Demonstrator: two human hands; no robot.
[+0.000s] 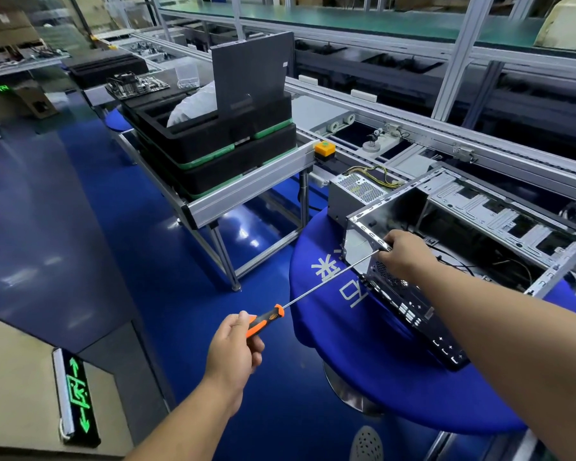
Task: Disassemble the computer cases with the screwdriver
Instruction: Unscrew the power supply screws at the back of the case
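Orange-handled screwdriver gripped in left hand, tip at computer case edge, two o'clock, beside gripping right hand.

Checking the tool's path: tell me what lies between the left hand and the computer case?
Only the screwdriver spans from left hand to computer case, over blue cloth, head view.

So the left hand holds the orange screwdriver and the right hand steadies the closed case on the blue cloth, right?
Not quite: the head view shows the case open, its inside exposed. The rest stands: left hand holds the orange screwdriver, right hand steadies it on the blue cloth.
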